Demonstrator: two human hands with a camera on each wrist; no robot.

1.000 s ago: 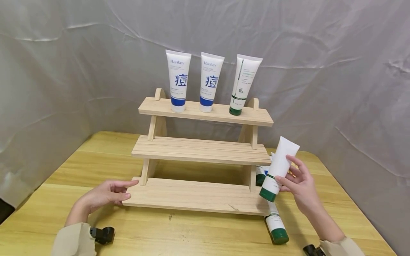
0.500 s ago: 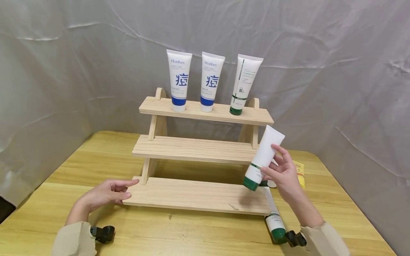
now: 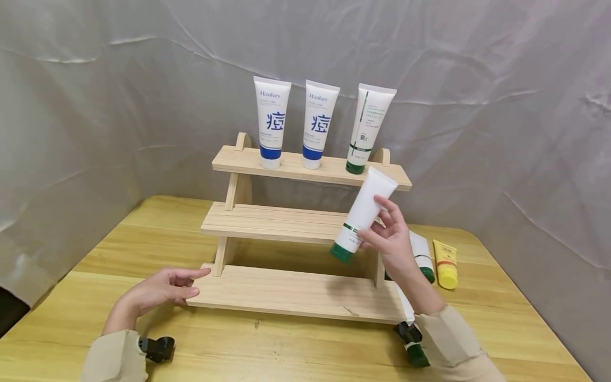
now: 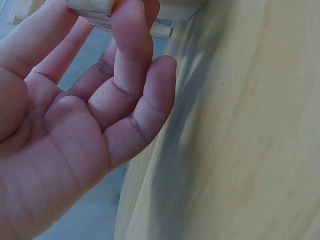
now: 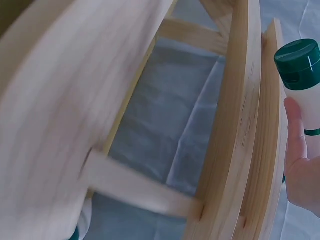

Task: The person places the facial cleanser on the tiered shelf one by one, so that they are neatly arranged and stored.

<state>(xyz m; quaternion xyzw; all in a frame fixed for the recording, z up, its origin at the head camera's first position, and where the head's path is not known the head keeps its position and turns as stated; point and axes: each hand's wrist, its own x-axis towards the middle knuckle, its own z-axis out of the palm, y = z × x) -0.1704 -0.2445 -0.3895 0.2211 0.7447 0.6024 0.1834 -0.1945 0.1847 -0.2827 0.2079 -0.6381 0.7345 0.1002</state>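
Note:
A three-tier wooden display rack [image 3: 286, 292] stands on the table. My left hand [image 3: 155, 291] pinches the left end of its bottom tier between thumb and fingers; the left wrist view shows the board end [image 4: 92, 6] there. In my right hand [image 3: 392, 245] is a white squeeze tube [image 3: 366, 204] with a green cap, tilted cap-down in front of the middle tier's right part. The right wrist view catches its green cap [image 5: 298, 65]. Along the top tier stand two blue-and-white tubes [image 3: 272, 122] [image 3: 321, 124] and one green-capped tube [image 3: 369, 127], all upright on their caps.
Right of the rack lie a yellow tube [image 3: 446, 264] and a white tube with a green cap [image 3: 421, 254]. Another green-capped tube [image 3: 417, 354] lies near the rack's front right corner, partly behind my right wrist camera. A grey cloth [image 3: 477, 106] hangs behind the table.
My right hand has carried the white tube left and up, from beyond the rack's right end to in front of the middle tier. The left hand keeps its hold on the bottom tier.

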